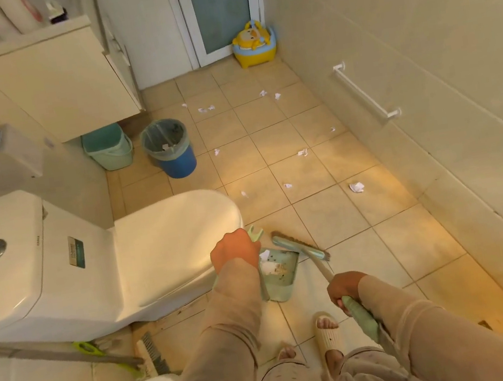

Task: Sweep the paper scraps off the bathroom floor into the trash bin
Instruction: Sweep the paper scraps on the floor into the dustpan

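**Scraps partly in dustpan, many on floor**

Left hand (235,251) closed around top of dustpan handle (255,233), beside toilet (165,235). Dustpan (281,275) on floor (330,221) just in front of feet, with few white scraps and some dirt inside. Right hand (345,289) wrapped tight around green grip of broom (301,248), lower down on right. Broom head at open front edge of dustpan, bristles touching tile.

More scraps (356,187) spread over tiles ahead: one bigger piece near right wall, small ones in middle of floor, some farther near door (218,9). Blue bin (170,148) with grey liner well apart from dustpan, beyond toilet, close to cabinet (65,87); some white paper already inside. Green bucket (108,149) touching or just beside bin on its left, half under cabinet.

Yellow potty (254,44) in far corner by door. White rail (366,93) on right wall. Second brush (150,354) with long handle lying on floor at lower left, next to toilet base. Slippers (326,330) on both feet.
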### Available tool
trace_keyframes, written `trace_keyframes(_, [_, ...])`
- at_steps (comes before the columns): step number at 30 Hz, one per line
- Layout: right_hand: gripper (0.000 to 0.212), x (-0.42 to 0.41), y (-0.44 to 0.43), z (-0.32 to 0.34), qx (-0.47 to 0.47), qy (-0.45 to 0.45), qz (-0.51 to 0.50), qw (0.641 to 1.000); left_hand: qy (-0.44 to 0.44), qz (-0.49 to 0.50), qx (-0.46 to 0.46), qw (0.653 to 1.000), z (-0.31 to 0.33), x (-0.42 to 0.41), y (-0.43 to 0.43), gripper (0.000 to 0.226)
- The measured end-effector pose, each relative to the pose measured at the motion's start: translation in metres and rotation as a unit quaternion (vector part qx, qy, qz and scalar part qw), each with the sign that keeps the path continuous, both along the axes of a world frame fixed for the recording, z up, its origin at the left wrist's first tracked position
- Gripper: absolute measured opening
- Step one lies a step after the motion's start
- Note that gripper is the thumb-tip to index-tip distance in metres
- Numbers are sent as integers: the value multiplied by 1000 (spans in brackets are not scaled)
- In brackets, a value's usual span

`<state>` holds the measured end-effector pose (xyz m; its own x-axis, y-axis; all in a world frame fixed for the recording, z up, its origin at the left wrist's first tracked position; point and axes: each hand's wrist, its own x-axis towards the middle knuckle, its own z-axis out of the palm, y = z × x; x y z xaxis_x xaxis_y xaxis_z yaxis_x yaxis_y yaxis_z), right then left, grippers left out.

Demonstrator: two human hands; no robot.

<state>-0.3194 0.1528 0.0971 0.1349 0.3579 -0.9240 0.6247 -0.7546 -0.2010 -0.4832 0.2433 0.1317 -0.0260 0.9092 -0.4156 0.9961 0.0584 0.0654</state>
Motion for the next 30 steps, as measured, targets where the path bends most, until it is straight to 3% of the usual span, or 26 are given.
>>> trace_keyframes(2, [57,-4,-8,-7,2,37,-52,998,-1,-10,-1,1000,-1,-1,1,35])
trace_keyframes(4, [31,-9,-6,-11,-5,36,-49,998,2,-23,1,1000,-2,-2,1,37])
trace_keyframes(6, [22,-8,-8,-13,2,64,-148,987,5,-43,8,999,-5,-3,0,39])
trace_keyframes(15, [35,35,-19,-1,55,87,-300,948,56,-233,49,970,-11,20,2,42])
trace_keyframes(19, [55,66,-26,-4,67,83,-364,925,61,-281,60,956,-7,46,15,42])
trace_keyframes(25, [28,109,-11,-11,122,97,-431,889,56,-305,64,949,-8,95,47,43])
trace_keyframes(30, [30,164,20,-11,130,76,-448,881,35,-288,55,955,-15,140,86,43])
